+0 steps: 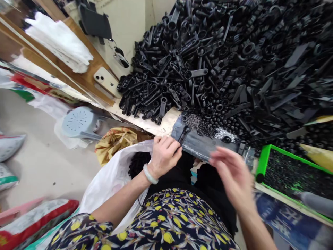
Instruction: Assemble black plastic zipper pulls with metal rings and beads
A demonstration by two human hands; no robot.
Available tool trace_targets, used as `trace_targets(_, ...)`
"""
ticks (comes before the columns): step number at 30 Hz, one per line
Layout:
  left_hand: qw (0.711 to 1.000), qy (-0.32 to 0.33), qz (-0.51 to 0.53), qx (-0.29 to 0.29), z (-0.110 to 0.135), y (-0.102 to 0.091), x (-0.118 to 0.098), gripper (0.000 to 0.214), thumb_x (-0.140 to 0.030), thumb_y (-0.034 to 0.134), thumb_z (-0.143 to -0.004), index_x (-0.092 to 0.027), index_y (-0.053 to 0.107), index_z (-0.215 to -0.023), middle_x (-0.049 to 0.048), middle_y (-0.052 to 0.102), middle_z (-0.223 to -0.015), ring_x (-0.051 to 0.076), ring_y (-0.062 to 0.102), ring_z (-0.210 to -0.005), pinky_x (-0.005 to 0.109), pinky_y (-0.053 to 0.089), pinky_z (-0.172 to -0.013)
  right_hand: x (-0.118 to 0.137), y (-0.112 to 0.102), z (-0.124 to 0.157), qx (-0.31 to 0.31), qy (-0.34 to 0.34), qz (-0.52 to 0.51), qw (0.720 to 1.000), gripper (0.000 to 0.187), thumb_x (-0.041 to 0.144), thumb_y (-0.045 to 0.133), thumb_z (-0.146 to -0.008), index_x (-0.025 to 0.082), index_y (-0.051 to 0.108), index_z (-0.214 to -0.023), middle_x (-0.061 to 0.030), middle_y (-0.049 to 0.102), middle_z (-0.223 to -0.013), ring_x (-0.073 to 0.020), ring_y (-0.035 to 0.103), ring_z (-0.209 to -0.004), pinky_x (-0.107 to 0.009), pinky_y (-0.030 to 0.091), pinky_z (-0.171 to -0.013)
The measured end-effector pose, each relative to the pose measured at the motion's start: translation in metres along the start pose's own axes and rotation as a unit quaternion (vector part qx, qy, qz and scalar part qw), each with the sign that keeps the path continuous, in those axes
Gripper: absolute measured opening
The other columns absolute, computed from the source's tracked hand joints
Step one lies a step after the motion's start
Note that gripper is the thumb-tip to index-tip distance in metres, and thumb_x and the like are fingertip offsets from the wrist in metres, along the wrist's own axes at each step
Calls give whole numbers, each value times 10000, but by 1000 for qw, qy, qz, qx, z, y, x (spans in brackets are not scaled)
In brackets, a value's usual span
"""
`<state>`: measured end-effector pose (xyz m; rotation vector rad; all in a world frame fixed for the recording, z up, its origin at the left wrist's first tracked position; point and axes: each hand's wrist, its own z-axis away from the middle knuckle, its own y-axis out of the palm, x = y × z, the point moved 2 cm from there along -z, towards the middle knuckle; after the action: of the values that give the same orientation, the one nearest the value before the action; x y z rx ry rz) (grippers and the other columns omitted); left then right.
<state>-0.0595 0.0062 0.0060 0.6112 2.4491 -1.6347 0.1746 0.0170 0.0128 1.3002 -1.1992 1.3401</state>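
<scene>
My left hand (164, 155) is closed around a black plastic part (184, 134) at the near edge of a grey work plate (205, 146). A pale bangle sits on that wrist. My right hand (232, 175) hovers just in front of the plate, blurred by motion, with its fingers loosely spread and nothing visible in them. A huge pile of black plastic parts (229, 59) covers the table behind the plate. Small black rings (215, 119) and tiny metal bits (194, 121) lie by the plate's far edge.
A green tray (262, 159) of small black pieces stands at the right. A white sack (109, 180) holding black parts hangs below the table edge by my lap. A phone (106, 80) lies on the wooden shelf at left. A stool (78, 121) and bags sit on the floor.
</scene>
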Motion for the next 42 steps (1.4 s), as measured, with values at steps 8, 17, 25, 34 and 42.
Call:
trace_targets(8,994,95,15,47,7,-1,-38,159,-208,607,-979,-219,613,-820,27,678,-824,211,590,-823,445,372,-819,-42,58,-16,-2,216,-167,962,368,507,819,-840,192,706,-993,36,623,-693,-103,546,-594,-229,454,-574)
trace_targets(17,918,-141,370,33,0,20,-31,166,-315,657,-972,-235,556,-1076,52,675,-1009,198,657,-932,360,538,-840,-39,40,-17,-49,219,-161,961,320,471,854,-793,180,751,-877,42,601,-577,-96,508,-504,-224,407,-511)
trace_targets(25,606,-356,689,175,-16,41,-45,409,-273,654,-959,-198,589,-1356,103,726,-1257,233,667,-1180,306,523,-944,-36,35,-10,3,170,-92,981,316,504,766,-888,204,758,-985,-13,737,-771,-147,667,-592,-272,578,-586)
trace_targets(34,557,-374,688,278,-16,34,-47,456,-314,728,-906,-180,581,-1317,83,740,-1047,180,739,-779,280,551,-670,-19,-11,-22,36,-65,206,976,265,297,635,-1007,248,729,-1249,-64,750,-1118,-165,735,-834,-290,619,-745)
trace_targets(42,602,-353,649,301,-16,32,-58,339,-277,661,-918,-176,564,-1227,-1,646,-898,87,594,-605,228,399,-533,-27,-11,-21,89,-99,256,958,344,239,614,-1011,244,657,-1352,-49,756,-1092,-168,754,-866,-315,632,-840)
